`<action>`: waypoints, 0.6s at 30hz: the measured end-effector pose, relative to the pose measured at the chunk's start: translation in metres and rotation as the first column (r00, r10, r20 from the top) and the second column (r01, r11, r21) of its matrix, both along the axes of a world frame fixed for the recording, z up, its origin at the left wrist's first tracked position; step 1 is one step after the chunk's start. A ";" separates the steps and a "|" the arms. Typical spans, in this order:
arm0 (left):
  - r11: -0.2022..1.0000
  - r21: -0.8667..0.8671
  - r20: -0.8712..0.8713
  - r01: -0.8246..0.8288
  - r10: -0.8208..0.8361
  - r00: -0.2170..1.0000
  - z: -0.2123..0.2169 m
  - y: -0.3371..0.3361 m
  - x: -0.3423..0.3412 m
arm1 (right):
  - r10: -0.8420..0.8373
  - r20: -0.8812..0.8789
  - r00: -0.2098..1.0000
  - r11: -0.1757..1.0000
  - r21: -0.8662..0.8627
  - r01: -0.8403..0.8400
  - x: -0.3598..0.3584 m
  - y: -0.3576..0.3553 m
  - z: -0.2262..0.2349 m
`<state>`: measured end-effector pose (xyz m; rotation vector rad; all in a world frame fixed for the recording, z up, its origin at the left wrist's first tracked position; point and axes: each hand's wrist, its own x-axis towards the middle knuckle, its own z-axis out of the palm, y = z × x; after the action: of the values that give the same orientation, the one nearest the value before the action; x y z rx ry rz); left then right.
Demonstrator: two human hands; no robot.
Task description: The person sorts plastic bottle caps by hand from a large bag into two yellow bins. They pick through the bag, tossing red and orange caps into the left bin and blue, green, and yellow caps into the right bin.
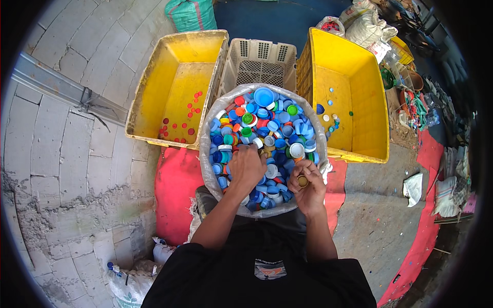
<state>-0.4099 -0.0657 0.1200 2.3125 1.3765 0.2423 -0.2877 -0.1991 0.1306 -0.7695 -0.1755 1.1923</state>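
A large pale plastic sack (206,128) stands open in front of me, full of loose plastic bottle caps (281,124), mostly blue with some green, red, orange and white ones. My left hand (246,167) reaches down into the left middle of the caps, its fingers curled. The fingertips are hidden, so what they grip cannot be seen; a white cap (258,143) lies right beside them. Over the right part of the sack, my right hand (310,190) is closed round a gold-brown bottle cap (303,181), its round side turned up.
Beyond the sack stand a yellow crate (177,84) with scattered red caps, a greyish lattice crate (259,60), and another yellow crate (354,77) holding a few blue, white and green caps. A block wall (77,154) rises at left. Filled sacks (367,31) sit at far right.
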 end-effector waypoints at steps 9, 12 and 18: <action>0.998 0.056 0.277 -0.022 0.006 0.961 -0.007 0.000 -0.014 | 0.009 0.155 0.988 0.998 -0.068 0.001 -0.005 -0.006 0.002; 0.986 -0.169 0.460 -0.015 0.093 0.883 -0.001 -0.001 -0.020 | 0.090 0.457 0.885 0.964 -0.263 0.038 -0.001 0.001 0.004; 0.868 -0.495 0.588 -0.030 0.361 0.724 0.003 0.002 -0.039 | 0.295 0.955 0.042 0.930 -0.297 0.216 -0.002 0.031 0.008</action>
<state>-0.4489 -0.0641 0.1226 1.4509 1.1341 0.6691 -0.2892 -0.1678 0.1390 -1.9344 -1.2383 0.4417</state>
